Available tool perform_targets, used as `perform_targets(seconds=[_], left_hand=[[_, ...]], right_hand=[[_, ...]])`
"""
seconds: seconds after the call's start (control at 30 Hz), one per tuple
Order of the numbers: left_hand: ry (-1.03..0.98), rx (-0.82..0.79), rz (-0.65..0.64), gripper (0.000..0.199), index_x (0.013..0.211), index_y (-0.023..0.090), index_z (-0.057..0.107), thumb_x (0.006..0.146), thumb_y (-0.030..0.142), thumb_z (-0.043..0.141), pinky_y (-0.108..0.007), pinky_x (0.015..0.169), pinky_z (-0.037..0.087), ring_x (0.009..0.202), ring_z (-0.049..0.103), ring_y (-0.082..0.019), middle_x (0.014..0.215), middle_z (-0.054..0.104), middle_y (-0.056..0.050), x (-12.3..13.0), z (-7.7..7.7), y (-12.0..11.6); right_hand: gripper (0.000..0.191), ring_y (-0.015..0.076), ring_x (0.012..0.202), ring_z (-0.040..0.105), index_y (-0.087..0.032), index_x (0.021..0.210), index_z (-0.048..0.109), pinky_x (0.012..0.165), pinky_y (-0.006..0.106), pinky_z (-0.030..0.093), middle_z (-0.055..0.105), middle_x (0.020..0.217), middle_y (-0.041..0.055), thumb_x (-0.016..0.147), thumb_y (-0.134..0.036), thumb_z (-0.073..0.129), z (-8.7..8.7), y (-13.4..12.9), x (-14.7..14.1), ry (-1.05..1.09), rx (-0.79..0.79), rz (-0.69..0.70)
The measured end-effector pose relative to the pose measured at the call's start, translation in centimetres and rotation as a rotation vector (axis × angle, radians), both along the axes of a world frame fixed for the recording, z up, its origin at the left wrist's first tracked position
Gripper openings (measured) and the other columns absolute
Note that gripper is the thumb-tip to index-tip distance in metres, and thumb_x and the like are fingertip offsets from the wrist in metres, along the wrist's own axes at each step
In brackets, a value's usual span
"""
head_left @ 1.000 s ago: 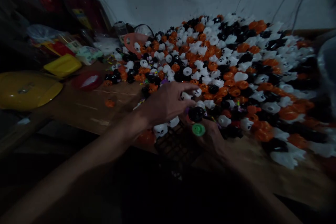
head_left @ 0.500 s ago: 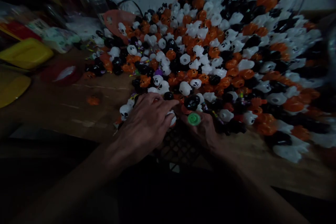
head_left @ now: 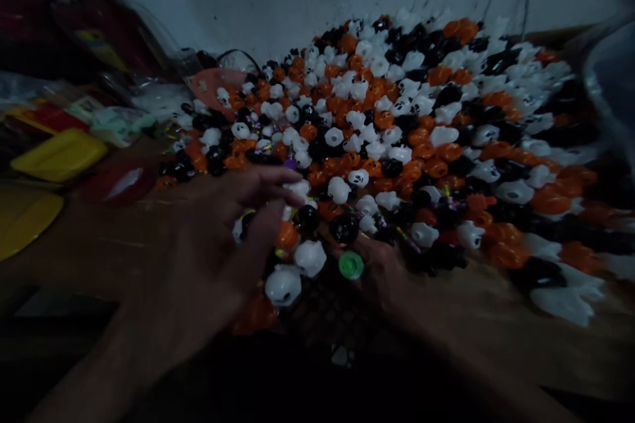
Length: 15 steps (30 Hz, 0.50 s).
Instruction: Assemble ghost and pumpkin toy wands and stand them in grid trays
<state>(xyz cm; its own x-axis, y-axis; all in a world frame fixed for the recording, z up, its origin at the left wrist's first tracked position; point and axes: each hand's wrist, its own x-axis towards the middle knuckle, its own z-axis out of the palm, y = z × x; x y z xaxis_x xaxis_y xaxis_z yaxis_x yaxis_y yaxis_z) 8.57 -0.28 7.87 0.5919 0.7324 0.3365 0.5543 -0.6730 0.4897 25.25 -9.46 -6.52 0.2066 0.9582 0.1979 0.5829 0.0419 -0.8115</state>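
My left hand (head_left: 238,225) reaches over the front left of a heap of small plastic Halloween figures (head_left: 377,132), its thumb and fingers apart. Its fingertips are nearest a white figure (head_left: 297,192); whether they touch it I cannot tell. Below the fingers lie two white figures (head_left: 310,258) and an orange one (head_left: 286,235). My right hand (head_left: 380,264) is closed around a piece with a round, translucent green end (head_left: 351,266); the rest of that piece is hidden. A shiny black figure (head_left: 344,228) sits just beyond this hand.
The heap of white, orange and black figures covers much of the wooden table (head_left: 476,317). A dark mesh crate (head_left: 317,310) stands below the table's front edge. To the left are a yellow container (head_left: 59,155), a red dish (head_left: 119,184) and plastic bags.
My left hand has lifted back leftward and its fingers have spread, uncovering white and orange figures. My right hand still has the green-ended piece. The view has tilted up.
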Motion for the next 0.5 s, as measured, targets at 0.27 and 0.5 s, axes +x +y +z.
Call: perform_targets(seconds=[0.27, 0.5], left_hand=[[0.397, 0.557, -0.028, 0.041, 0.115, 0.023, 0.059, 0.076, 0.035, 0.061, -0.047, 0.076, 0.041, 0.095, 0.056, -0.033, 0.118, 0.064, -0.002, -1.9, -5.3, -3.4], [0.381, 0.668, -0.197, 0.045, 0.112, 0.018, 0.06, 0.071, 0.031, 0.07, -0.039, 0.068, 0.042, 0.086, 0.06, -0.025, 0.114, 0.067, -0.005, -2.7, -5.9, -3.6]], right_hand=[[0.013, 0.0137, 0.062, 0.056, -0.02, 0.081, 0.06, 0.059, 0.022, 0.044, 0.064, 0.073, 0.0013, 0.08, -0.018, 0.047, 1.7, 0.4, 0.3, -0.035, -0.107, 0.08], [0.022, 0.0163, 0.068, 0.06, -0.022, 0.094, 0.061, 0.067, 0.025, 0.048, 0.066, 0.082, 0.0026, 0.082, -0.015, 0.044, 1.4, 0.7, 0.4, -0.045, -0.124, 0.149]])
